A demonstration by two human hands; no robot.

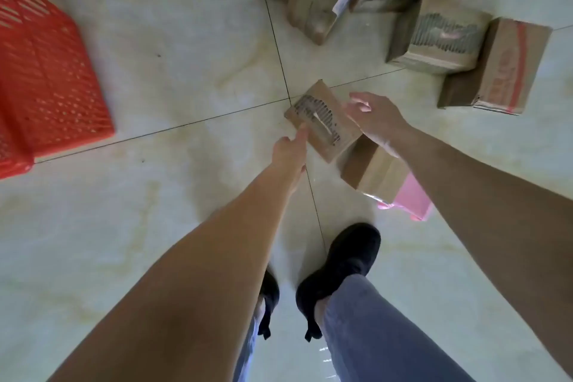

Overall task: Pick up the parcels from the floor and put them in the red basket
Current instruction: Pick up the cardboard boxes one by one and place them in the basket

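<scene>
Cardboard-brown, at the pick-up step: pinched flat parcel [322, 121] at its near edge with left hand [290, 150], thumb on top; steadied its far side with right hand [379, 122], fingers spread, unclenched. Lay tilted over small box [372, 170], well apart from red basket [46, 71]. Needed next, likely: firm lift, then carry leftward.

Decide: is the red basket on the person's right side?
No, the red basket stands far left, beyond the left hand.

Mid-frame, a small parcel [322, 121] is pinched at its left edge by the left hand [290, 150] and touched at its right by the right hand [378, 121]; the red basket [46, 71] is seen at left.
</scene>
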